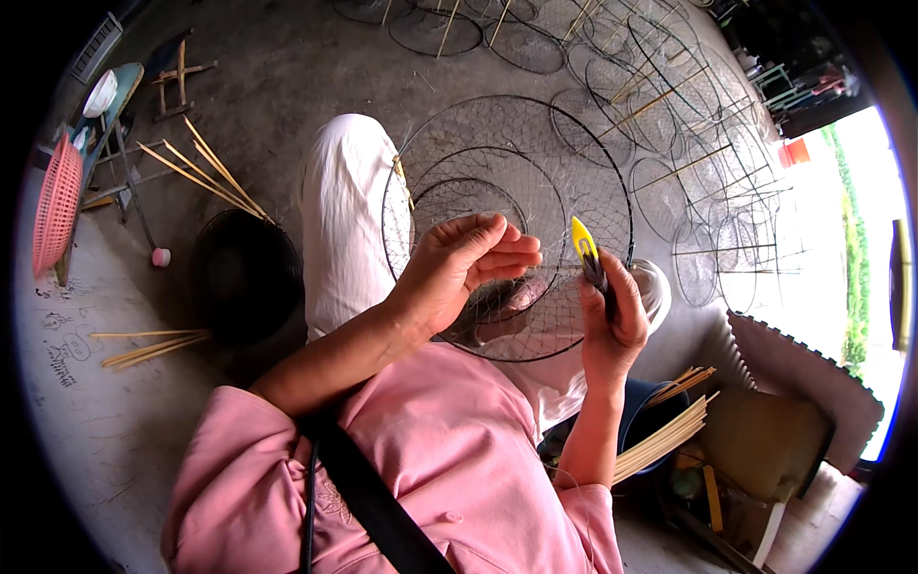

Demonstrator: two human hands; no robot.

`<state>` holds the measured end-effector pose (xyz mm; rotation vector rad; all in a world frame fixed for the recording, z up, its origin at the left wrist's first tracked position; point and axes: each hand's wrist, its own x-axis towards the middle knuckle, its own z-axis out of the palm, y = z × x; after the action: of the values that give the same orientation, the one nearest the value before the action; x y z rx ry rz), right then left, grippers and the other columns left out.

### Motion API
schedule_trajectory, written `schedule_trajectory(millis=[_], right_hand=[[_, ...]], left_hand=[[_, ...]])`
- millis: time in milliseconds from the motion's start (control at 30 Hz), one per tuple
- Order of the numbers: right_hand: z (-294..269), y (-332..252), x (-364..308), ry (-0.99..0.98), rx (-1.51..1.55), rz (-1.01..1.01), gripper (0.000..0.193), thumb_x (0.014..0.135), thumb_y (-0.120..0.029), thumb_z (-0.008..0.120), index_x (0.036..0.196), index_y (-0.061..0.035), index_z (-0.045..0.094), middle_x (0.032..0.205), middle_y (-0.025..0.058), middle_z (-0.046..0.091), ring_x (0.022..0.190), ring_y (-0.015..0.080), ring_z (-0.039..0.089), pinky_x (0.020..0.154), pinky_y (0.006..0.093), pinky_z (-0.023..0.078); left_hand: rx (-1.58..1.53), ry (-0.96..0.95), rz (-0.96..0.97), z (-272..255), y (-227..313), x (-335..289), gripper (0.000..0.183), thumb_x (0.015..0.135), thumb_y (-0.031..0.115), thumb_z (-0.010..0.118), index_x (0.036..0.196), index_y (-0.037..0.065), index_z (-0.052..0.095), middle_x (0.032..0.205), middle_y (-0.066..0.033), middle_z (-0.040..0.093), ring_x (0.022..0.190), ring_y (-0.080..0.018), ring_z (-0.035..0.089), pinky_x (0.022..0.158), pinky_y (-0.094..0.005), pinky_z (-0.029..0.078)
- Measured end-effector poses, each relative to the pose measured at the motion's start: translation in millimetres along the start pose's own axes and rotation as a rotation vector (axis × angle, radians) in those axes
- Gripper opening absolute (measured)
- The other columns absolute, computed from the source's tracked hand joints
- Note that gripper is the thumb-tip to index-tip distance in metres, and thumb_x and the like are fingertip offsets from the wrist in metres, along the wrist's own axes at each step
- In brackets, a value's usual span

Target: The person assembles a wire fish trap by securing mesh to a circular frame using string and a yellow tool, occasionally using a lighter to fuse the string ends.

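Note:
My right hand [614, 320] is closed round a yellow netting needle [583, 239], its pointed tip upward and dark twine wound on its lower part. My left hand [469, 253] is held to the left of the needle, apart from it. Its fingers are loosely bent and stretched toward the right, with the thumb close over the index finger; no held thing shows there. Behind both hands, a round net trap [612, 177] with dark wire hoops and fine mesh stands between my knees. The left hand overlaps its mesh; whether they touch is unclear.
Many hooped net traps [660, 105] spread over the floor ahead and right. A black tub [244, 273] with thin sticks [225, 182] stands left, near a pink basket [57, 206]. At lower right are a dark bucket [636, 411] of sticks and a wooden seat [770, 440].

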<state>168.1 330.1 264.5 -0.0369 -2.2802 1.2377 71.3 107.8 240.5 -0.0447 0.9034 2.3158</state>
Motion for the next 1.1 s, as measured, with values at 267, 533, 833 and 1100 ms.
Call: schedule_trajectory(millis=[267, 533, 833, 1100], right_hand=[[-20, -5, -9, -0.186, -0.324, -0.178, 0.055, 0.095, 0.011, 0.072, 0.147, -0.0076, 0.073, 0.104, 0.0123, 0.073, 0.087, 0.0260, 0.069, 0.079, 0.0364, 0.056], [-7, 2, -9, -0.183, -0.236, -0.240, 0.044, 0.093, 0.006, 0.076, 0.135, -0.0021, 0.070, 0.099, 0.0136, 0.071, 0.085, 0.0329, 0.070, 0.075, 0.0427, 0.057], [15, -30, 3, -0.128, 0.082, -0.313, 0.059, 0.095, 0.014, 0.069, 0.151, -0.0040, 0.068, 0.116, 0.0174, 0.078, 0.081, 0.0276, 0.067, 0.073, 0.0350, 0.055], [10, -36, -3, -0.146, -0.109, -0.255, 0.055, 0.092, 0.012, 0.075, 0.144, -0.0062, 0.074, 0.086, 0.0103, 0.064, 0.071, 0.0234, 0.060, 0.067, 0.0353, 0.051]], left_hand=[[-0.056, -0.196, 0.136, -7, 0, 3, 0.018, 0.114, 0.022, 0.069, 0.118, 0.007, 0.078, 0.140, -0.0243, 0.076, 0.135, -0.0346, 0.073, 0.120, -0.0485, 0.057], [-0.189, -0.373, 0.114, 5, -16, 0, 0.017, 0.106, 0.022, 0.077, 0.119, 0.010, 0.079, 0.153, -0.0190, 0.070, 0.151, -0.0346, 0.059, 0.132, -0.0516, 0.040], [-0.202, -0.184, 0.138, 6, -21, -15, 0.022, 0.113, 0.024, 0.067, 0.124, 0.011, 0.080, 0.144, -0.0109, 0.076, 0.140, -0.0253, 0.066, 0.125, -0.0483, 0.044], [-0.079, -0.063, 0.197, -8, -12, -31, 0.020, 0.115, 0.018, 0.063, 0.119, 0.008, 0.080, 0.132, -0.0123, 0.080, 0.132, -0.0269, 0.072, 0.123, -0.0511, 0.049]])
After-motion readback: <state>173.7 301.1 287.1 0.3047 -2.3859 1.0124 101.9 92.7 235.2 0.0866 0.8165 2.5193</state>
